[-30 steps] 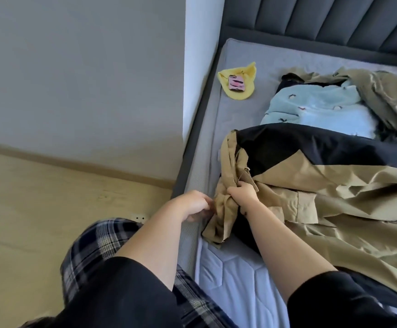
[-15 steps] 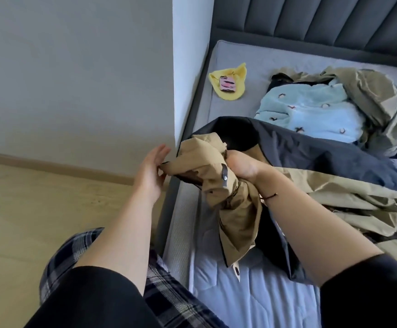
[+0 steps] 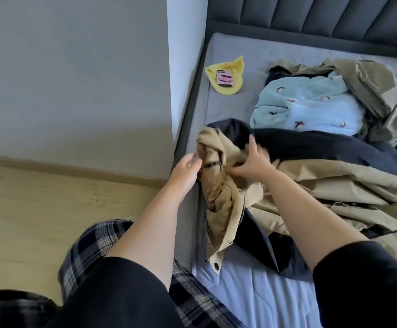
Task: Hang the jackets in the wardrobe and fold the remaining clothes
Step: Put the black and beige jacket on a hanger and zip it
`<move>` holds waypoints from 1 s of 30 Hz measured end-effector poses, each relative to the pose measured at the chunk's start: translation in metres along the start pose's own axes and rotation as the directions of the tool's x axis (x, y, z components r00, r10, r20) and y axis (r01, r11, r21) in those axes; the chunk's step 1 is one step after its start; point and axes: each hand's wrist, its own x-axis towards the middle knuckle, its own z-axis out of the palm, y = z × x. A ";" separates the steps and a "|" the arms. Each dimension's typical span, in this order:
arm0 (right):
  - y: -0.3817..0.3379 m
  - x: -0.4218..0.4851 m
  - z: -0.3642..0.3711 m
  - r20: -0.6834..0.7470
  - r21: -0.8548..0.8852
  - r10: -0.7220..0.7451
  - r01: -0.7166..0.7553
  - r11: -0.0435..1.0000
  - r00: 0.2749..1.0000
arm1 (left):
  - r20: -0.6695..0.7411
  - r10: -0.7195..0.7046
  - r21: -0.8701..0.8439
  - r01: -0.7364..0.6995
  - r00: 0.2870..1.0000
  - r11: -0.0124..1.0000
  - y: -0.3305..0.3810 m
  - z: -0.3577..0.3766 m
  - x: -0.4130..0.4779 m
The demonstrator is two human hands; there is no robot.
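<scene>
A beige jacket (image 3: 334,185) with dark navy lining lies spread across the bed (image 3: 252,301), one sleeve bunched up at the bed's left edge. My left hand (image 3: 186,172) holds that sleeve's end beside a black cuff strap (image 3: 212,164). My right hand (image 3: 252,162) grips the bunched beige fabric just right of the strap, thumb raised. Behind the jacket lie a light blue fleece garment (image 3: 311,110) with small prints and an olive-khaki jacket (image 3: 377,91), piled together.
A yellow cloth (image 3: 230,74) with a pink phone (image 3: 225,78) on it lies at the bed's far left corner. A white wall corner (image 3: 185,67) stands close to the bed's left side. Wooden floor (image 3: 50,209) lies to the left. The dark padded headboard (image 3: 311,15) runs along the back.
The bunched sleeve, lifted half a second ago, has come back down toward the bed edge. My left hand went from open beside it to holding its end; my right hand shifted its grip.
</scene>
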 end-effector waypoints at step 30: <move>-0.120 0.003 0.014 0.241 -0.112 -0.199 0.231 0.966 0.950 | -0.334 -0.037 0.253 0.127 0.942 0.959 -0.006 -0.058 -0.031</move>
